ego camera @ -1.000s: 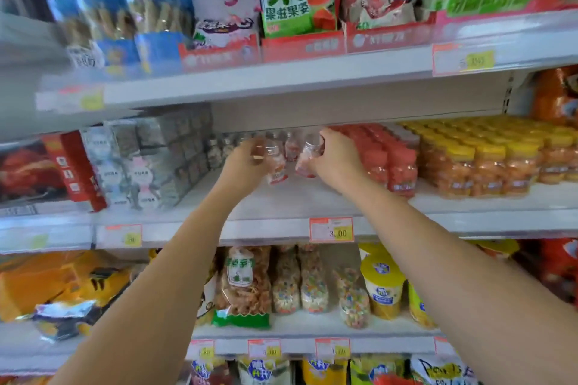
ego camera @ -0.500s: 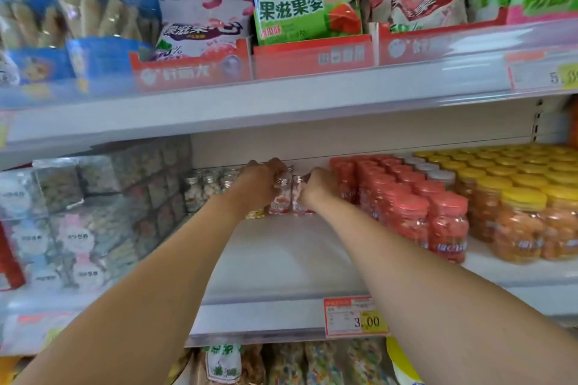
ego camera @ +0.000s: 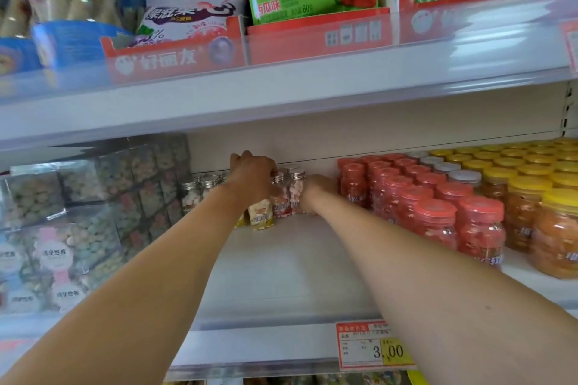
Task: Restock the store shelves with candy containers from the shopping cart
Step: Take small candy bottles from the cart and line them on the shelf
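Evidently the step in hand is setting stock down: both arms reach deep to the back of the middle shelf [ego camera: 281, 275], where the small candy bottles [ego camera: 289, 192] stand in a tight cluster against the rear wall. The left hand [ego camera: 253, 175] lies on top of that cluster, its fingers curled down over the silver caps and clasping them. The right hand [ego camera: 316, 194] presses against the cluster's right side; its fingers are hidden behind the wrist, so I cannot tell whether it grasps a bottle or only steadies the row.

The bottles are clear and show pink and white sweets inside. A yellow-labelled bottle [ego camera: 261, 216] stands just in front of them, holding pale pieces, and more silver-capped bottles [ego camera: 194, 189] sit just to the left.

I judge the next move to be letting go without tipping anything, drawing both hands back over the bare front of the shelf and going to the cart, which is out of view, for more.

To the right stand red-lidded jars [ego camera: 438, 197] of red sweets, then yellow-lidded jars [ego camera: 547, 212] of orange ones. To the left are clear packs [ego camera: 78, 212] of pastel candy. A price tag [ego camera: 375, 347] hangs on the shelf edge.
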The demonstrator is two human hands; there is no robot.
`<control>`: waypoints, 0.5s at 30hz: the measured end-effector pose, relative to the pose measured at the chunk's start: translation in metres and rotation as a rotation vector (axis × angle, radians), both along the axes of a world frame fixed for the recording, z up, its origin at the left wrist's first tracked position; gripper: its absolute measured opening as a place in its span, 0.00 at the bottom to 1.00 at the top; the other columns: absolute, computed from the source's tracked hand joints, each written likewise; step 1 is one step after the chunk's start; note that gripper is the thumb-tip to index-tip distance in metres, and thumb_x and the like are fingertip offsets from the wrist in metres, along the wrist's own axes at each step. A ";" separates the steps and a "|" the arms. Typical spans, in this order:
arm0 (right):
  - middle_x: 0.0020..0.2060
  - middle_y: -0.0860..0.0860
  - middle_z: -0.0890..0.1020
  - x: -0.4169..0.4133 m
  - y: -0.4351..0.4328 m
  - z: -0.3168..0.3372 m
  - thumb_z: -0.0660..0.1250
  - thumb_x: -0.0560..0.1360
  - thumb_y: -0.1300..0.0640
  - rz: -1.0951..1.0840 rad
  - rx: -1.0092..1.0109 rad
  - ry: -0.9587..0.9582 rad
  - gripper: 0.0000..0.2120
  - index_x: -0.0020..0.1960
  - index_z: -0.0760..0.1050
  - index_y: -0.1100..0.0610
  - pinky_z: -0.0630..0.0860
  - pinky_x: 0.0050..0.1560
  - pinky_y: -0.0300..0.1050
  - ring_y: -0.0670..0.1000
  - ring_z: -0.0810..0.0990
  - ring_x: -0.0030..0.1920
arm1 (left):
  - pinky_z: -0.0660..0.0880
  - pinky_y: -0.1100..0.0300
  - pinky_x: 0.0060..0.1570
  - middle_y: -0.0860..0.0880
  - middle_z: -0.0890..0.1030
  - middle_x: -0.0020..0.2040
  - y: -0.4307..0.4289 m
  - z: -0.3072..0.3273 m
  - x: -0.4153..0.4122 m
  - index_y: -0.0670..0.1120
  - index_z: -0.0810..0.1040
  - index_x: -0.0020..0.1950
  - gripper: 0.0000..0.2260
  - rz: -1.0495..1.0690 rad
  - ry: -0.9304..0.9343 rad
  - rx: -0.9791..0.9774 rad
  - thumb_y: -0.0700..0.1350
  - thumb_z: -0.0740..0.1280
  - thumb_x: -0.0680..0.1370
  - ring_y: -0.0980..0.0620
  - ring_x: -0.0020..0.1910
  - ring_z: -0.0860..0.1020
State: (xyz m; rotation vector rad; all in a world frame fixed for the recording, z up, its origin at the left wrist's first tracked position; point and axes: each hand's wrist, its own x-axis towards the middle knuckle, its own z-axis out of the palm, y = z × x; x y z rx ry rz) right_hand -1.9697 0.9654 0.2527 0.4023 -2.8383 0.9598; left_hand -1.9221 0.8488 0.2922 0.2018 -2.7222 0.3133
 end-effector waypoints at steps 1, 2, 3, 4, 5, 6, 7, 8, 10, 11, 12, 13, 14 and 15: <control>0.61 0.57 0.78 -0.004 -0.002 -0.004 0.67 0.76 0.59 -0.025 -0.038 0.013 0.18 0.63 0.72 0.64 0.70 0.46 0.39 0.56 0.77 0.60 | 0.61 0.53 0.57 0.50 0.79 0.56 0.001 0.000 -0.003 0.51 0.75 0.62 0.20 0.012 0.012 0.033 0.57 0.69 0.73 0.47 0.59 0.70; 0.61 0.58 0.77 -0.006 -0.004 -0.007 0.67 0.75 0.61 -0.050 -0.073 0.014 0.20 0.65 0.70 0.65 0.70 0.47 0.40 0.57 0.77 0.60 | 0.61 0.53 0.58 0.50 0.79 0.55 0.003 0.000 -0.004 0.50 0.74 0.61 0.19 0.028 0.020 0.071 0.54 0.69 0.73 0.47 0.59 0.71; 0.62 0.59 0.76 -0.006 -0.005 -0.009 0.67 0.76 0.62 -0.067 -0.112 0.011 0.21 0.66 0.67 0.65 0.71 0.48 0.42 0.58 0.76 0.61 | 0.61 0.53 0.58 0.49 0.79 0.54 0.005 0.001 -0.006 0.50 0.74 0.60 0.18 0.043 0.026 0.102 0.52 0.70 0.73 0.47 0.58 0.72; 0.63 0.59 0.75 -0.006 -0.005 -0.010 0.66 0.76 0.63 -0.073 -0.135 0.010 0.22 0.67 0.64 0.65 0.72 0.51 0.44 0.59 0.75 0.62 | 0.61 0.53 0.58 0.49 0.79 0.53 0.006 0.000 -0.008 0.49 0.74 0.60 0.17 0.057 0.033 0.117 0.50 0.70 0.72 0.47 0.58 0.72; 0.64 0.60 0.74 -0.006 -0.005 -0.010 0.65 0.76 0.63 -0.071 -0.129 0.012 0.22 0.68 0.63 0.65 0.72 0.54 0.45 0.59 0.74 0.63 | 0.61 0.53 0.58 0.49 0.79 0.53 0.007 0.000 -0.010 0.49 0.73 0.60 0.17 0.067 0.043 0.120 0.49 0.70 0.72 0.47 0.57 0.73; 0.64 0.60 0.74 -0.006 -0.004 -0.010 0.66 0.76 0.63 -0.067 -0.113 0.018 0.23 0.68 0.62 0.65 0.72 0.56 0.46 0.59 0.74 0.64 | 0.61 0.53 0.58 0.49 0.79 0.53 0.008 -0.001 -0.011 0.49 0.74 0.59 0.17 0.075 0.053 0.119 0.48 0.70 0.72 0.47 0.57 0.73; 0.65 0.60 0.73 -0.006 -0.002 -0.011 0.67 0.76 0.63 -0.062 -0.095 0.036 0.24 0.68 0.62 0.65 0.72 0.57 0.46 0.60 0.73 0.64 | 0.61 0.53 0.57 0.49 0.79 0.53 0.008 -0.002 -0.012 0.49 0.74 0.59 0.17 0.080 0.063 0.118 0.48 0.70 0.72 0.47 0.57 0.73; 0.65 0.60 0.73 -0.006 -0.001 -0.011 0.66 0.76 0.63 -0.058 -0.085 0.048 0.24 0.68 0.62 0.65 0.72 0.58 0.46 0.60 0.73 0.65 | 0.61 0.53 0.57 0.49 0.79 0.53 0.008 -0.002 -0.012 0.49 0.74 0.59 0.16 0.082 0.070 0.115 0.48 0.70 0.72 0.47 0.56 0.73; 0.65 0.60 0.72 -0.008 0.001 -0.011 0.64 0.77 0.61 -0.050 -0.063 0.058 0.22 0.68 0.62 0.65 0.71 0.58 0.46 0.60 0.72 0.65 | 0.61 0.53 0.57 0.49 0.79 0.53 0.007 -0.004 -0.012 0.50 0.73 0.60 0.17 0.079 0.074 0.107 0.49 0.70 0.72 0.46 0.57 0.73; 0.65 0.61 0.72 -0.008 0.001 -0.012 0.64 0.77 0.61 -0.049 -0.057 0.060 0.22 0.68 0.62 0.64 0.71 0.59 0.47 0.60 0.72 0.65 | 0.61 0.53 0.57 0.50 0.79 0.54 0.007 -0.004 -0.011 0.50 0.73 0.60 0.18 0.073 0.078 0.110 0.49 0.71 0.72 0.46 0.57 0.73; 0.65 0.61 0.72 -0.007 0.002 -0.012 0.63 0.78 0.61 -0.047 -0.062 0.058 0.21 0.68 0.62 0.64 0.71 0.59 0.47 0.60 0.72 0.65 | 0.61 0.53 0.57 0.50 0.79 0.55 0.006 -0.004 -0.009 0.50 0.73 0.61 0.19 0.065 0.082 0.118 0.50 0.71 0.72 0.46 0.58 0.72; 0.65 0.60 0.73 -0.006 0.003 -0.012 0.63 0.78 0.61 -0.044 -0.068 0.055 0.20 0.68 0.63 0.64 0.71 0.59 0.47 0.60 0.72 0.65 | 0.60 0.53 0.57 0.50 0.79 0.55 0.004 -0.004 -0.008 0.51 0.73 0.61 0.20 0.055 0.088 0.132 0.51 0.72 0.71 0.47 0.59 0.72; 0.65 0.60 0.73 -0.006 0.003 -0.012 0.62 0.78 0.61 -0.043 -0.076 0.056 0.20 0.68 0.64 0.63 0.71 0.59 0.47 0.59 0.72 0.65 | 0.60 0.53 0.57 0.51 0.79 0.56 0.003 -0.004 -0.006 0.51 0.73 0.62 0.21 0.046 0.094 0.143 0.51 0.72 0.71 0.47 0.59 0.72; 0.65 0.60 0.73 -0.005 0.004 -0.012 0.62 0.78 0.61 -0.044 -0.085 0.057 0.19 0.68 0.64 0.63 0.71 0.59 0.47 0.59 0.72 0.65 | 0.60 0.53 0.57 0.51 0.79 0.57 0.003 -0.004 -0.005 0.52 0.74 0.62 0.20 0.040 0.100 0.149 0.51 0.72 0.71 0.47 0.60 0.72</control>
